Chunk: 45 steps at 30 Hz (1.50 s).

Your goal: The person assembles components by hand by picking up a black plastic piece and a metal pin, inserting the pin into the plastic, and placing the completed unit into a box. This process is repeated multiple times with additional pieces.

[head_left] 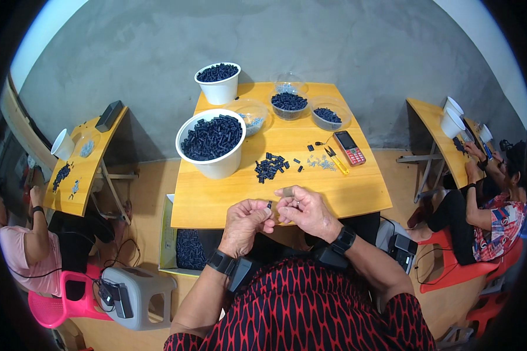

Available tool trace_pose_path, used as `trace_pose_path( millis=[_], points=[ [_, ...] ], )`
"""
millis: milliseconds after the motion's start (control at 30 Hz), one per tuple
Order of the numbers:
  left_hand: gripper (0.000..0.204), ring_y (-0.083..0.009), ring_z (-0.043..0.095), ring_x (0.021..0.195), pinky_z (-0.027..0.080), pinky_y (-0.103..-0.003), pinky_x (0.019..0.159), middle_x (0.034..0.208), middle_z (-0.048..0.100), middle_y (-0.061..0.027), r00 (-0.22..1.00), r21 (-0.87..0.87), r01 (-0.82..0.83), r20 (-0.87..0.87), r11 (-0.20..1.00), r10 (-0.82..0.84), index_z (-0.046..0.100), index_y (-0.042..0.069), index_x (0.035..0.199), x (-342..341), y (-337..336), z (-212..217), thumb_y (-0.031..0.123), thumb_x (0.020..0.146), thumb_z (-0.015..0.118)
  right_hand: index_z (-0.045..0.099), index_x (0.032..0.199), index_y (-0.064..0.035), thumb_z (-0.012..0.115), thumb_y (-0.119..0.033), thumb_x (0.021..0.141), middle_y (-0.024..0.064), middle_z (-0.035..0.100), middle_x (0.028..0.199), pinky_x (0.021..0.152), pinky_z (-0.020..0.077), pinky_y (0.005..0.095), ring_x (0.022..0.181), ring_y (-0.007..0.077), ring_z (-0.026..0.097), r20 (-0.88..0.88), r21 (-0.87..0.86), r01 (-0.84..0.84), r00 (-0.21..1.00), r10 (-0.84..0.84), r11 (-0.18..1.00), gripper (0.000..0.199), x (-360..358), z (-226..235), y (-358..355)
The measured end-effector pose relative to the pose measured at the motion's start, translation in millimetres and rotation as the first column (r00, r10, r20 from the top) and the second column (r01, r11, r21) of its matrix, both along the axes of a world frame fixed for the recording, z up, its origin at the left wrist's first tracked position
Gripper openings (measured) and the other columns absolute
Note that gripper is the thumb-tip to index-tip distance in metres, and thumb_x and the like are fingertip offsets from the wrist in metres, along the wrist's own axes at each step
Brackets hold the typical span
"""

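Note:
Over the near edge of the table, my left hand (247, 223) pinches a small black plastic part (269, 205) between thumb and finger. Close beside it, my right hand (309, 215) has thumb and forefinger pressed together; whatever sits in that pinch is too small to make out. A wrap covers one of its fingers. Just beyond both hands lies a loose pile of black plastic parts (270, 168). To its right are scattered small metal pieces (322, 164) and yellow-handled snips (337, 161).
A large white tub (216, 167) of black parts stands left, another white tub (219, 92) behind it. Clear bowls (330, 112) hold parts at the back. A red phone (349, 147) lies right. Below left is a box (168, 245) of parts. Other people sit at side tables.

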<state>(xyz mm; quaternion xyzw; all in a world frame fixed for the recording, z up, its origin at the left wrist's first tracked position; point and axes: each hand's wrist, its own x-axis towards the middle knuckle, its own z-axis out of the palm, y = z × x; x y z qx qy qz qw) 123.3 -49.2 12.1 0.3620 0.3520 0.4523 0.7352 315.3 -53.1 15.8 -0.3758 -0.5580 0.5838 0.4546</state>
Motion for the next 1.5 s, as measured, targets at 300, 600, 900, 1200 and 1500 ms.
trace_pose_path(
  millis=[300, 600, 900, 1200, 1500],
  points=[
    [0.009, -0.0152, 0.066, 0.073, 0.058, -0.027, 0.065, 0.087, 0.068, -0.0098, 0.999, -0.025, 0.024, 0.04, 0.999, -0.023, 0.064, -0.003, 0.095, 1, 0, 2, 0.004, 0.091, 0.061, 0.055, 0.085, 0.001, 0.073, -0.008, 0.077, 0.0161, 0.057, 0.082, 0.06, 0.0506, 0.0369, 0.069, 0.0316, 0.061, 0.487, 0.624, -0.107, 0.828, -0.279, 0.774, 0.022, -9, 17, 0],
    [0.01, -0.0146, 0.067, 0.072, 0.058, -0.027, 0.066, 0.087, 0.069, -0.0095, 0.999, -0.058, 0.036, 0.036, 0.998, -0.034, 0.065, -0.002, 0.094, 0, 1, -3, 0.006, 0.092, 0.061, 0.058, 0.087, -0.0004, 0.068, -0.008, 0.078, 0.0161, 0.057, 0.079, 0.061, 0.0494, 0.0407, 0.07, 0.0348, 0.06, 0.531, 0.638, -0.133, 0.789, -0.309, 0.758, 0.016, -13, 22, 0],
    [0.009, -0.0191, 0.068, 0.074, 0.059, -0.033, 0.069, 0.087, 0.069, -0.012, 1.0, -0.02, 0.015, -0.015, 1.0, -0.016, 0.064, -0.003, 0.095, 0, 1, -3, 0.005, 0.093, 0.06, 0.059, 0.086, 0.0002, 0.068, -0.011, 0.079, 0.0162, 0.06, 0.078, 0.061, 0.0492, 0.0408, 0.07, 0.034, 0.061, 0.555, 0.575, -0.153, 0.795, -0.245, 0.803, 0.016, -9, 19, 6],
    [0.008, -0.016, 0.066, 0.066, 0.055, -0.027, 0.062, 0.079, 0.068, -0.0109, 0.999, -0.003, -0.044, 0.022, 0.999, 0.045, 0.065, -0.004, 0.089, 0, -3, -6, 0.003, 0.091, 0.062, 0.061, 0.091, 0.0011, 0.069, -0.013, 0.078, 0.0142, 0.059, 0.078, 0.062, 0.0503, 0.0391, 0.072, 0.0321, 0.061, 0.596, 0.682, -0.251, 0.735, -0.323, 0.687, 0.021, -17, 15, 6],
    [0.007, -0.0148, 0.064, 0.063, 0.054, -0.026, 0.059, 0.076, 0.066, -0.0088, 1.0, 0.05, -0.013, -0.028, 0.999, 0.015, 0.065, -0.004, 0.086, -2, -1, -4, 0.002, 0.09, 0.063, 0.055, 0.08, -0.0011, 0.065, -0.013, 0.079, 0.0138, 0.051, 0.074, 0.061, 0.0502, 0.0422, 0.065, 0.0317, 0.058, 0.662, 0.739, -0.486, 0.654, -0.367, 0.467, 0.015, -12, 23, 5]
  ],
)
